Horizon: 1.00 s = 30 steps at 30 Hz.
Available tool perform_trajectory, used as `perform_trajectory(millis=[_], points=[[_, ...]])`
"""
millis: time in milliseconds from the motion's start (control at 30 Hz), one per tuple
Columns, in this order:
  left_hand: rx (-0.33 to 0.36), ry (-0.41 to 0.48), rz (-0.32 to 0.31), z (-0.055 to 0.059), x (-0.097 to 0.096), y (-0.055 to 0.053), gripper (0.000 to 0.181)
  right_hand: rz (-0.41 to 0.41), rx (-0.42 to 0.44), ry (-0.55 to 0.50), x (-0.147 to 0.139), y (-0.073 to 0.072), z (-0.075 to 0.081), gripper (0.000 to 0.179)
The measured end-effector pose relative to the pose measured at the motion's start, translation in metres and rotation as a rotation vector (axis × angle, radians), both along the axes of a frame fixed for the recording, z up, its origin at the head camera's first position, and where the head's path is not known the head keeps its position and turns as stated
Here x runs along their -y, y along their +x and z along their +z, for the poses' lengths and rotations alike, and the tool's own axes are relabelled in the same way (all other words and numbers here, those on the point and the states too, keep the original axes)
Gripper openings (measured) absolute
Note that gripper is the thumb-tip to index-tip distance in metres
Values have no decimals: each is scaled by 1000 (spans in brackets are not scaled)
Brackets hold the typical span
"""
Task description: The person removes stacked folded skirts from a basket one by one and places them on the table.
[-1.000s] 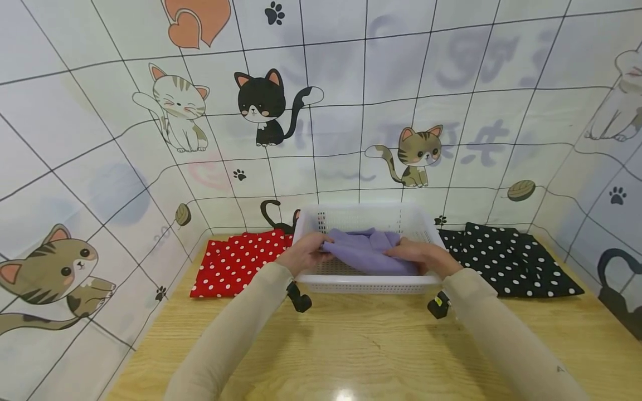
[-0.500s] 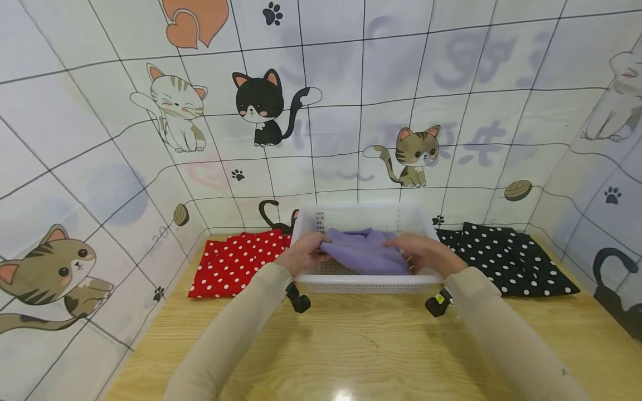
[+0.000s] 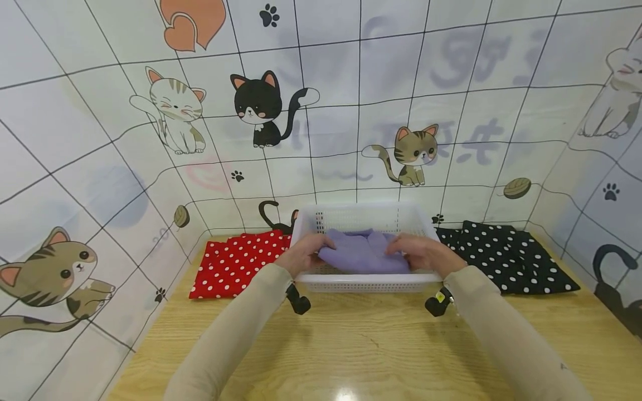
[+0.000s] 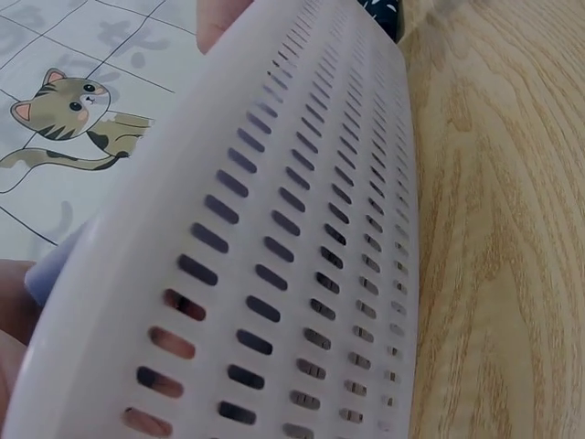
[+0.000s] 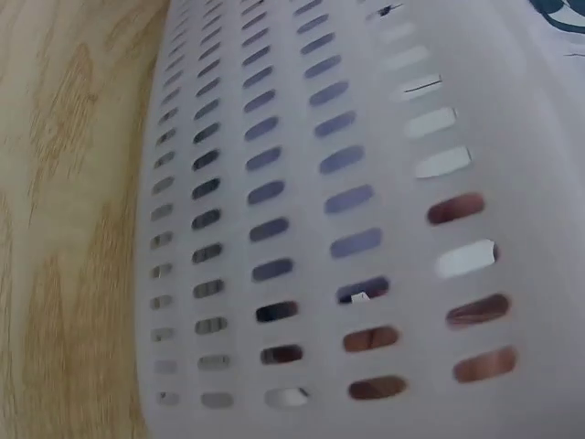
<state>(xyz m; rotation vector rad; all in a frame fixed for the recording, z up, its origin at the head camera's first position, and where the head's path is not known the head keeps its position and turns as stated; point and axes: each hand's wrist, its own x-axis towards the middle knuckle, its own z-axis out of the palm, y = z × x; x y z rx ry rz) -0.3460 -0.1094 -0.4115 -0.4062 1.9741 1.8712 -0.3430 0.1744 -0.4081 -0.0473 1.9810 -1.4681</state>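
Observation:
A folded purple cloth (image 3: 363, 253) lies in a white plastic basket (image 3: 371, 283) with slotted walls. At the cloth's left end, my left hand (image 3: 305, 253) pinches its edge. My right hand (image 3: 423, 252) reaches over the basket's right side, its curled fingers gripping the cloth's right part. In the left wrist view, a bit of purple cloth (image 4: 53, 273) shows beside the left fingers (image 4: 14, 297), past the basket wall (image 4: 302, 210). The right wrist view looks at the basket's outer wall (image 5: 302, 210), with purple and parts of the hand showing through the slots.
A red polka-dot cloth (image 3: 236, 264) lies left of the basket, and a black polka-dot cloth (image 3: 516, 259) lies to its right. All stand on a wooden table (image 3: 351, 340). A wall covering printed with cats (image 3: 341, 133) rises close behind.
My right hand has shifted slightly left and back along the cloth, fingers now higher on its top. The cloth's left end has drawn in and looks more rounded. The basket stays put.

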Motion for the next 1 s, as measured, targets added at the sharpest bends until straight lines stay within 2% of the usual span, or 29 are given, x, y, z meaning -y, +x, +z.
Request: perform_trajectory(millis=[133, 333, 533, 633, 767, 867, 1000], points=[[-29, -60, -26, 2, -1, 3, 51, 0, -17, -43, 1, -2, 2, 69], [-60, -64, -51, 2, -2, 2, 49, -25, -35, -63, 2, -5, 3, 65], [-89, -33, -76, 2, -3, 2, 49, -12, -183, 4, 2, -4, 2, 54], [-86, -5, -87, 5, -3, 3, 57, -40, -213, 22, 4, -4, 0, 49], [-92, 29, -107, 8, -3, 6, 66, -73, -189, -44, 4, -4, -3, 50], [-109, 50, -118, 10, -3, 8, 67, -36, -166, -82, 1, -5, -4, 56], [-149, 82, -117, 13, -3, 10, 65, 22, -168, -68, -4, -5, -2, 59]])
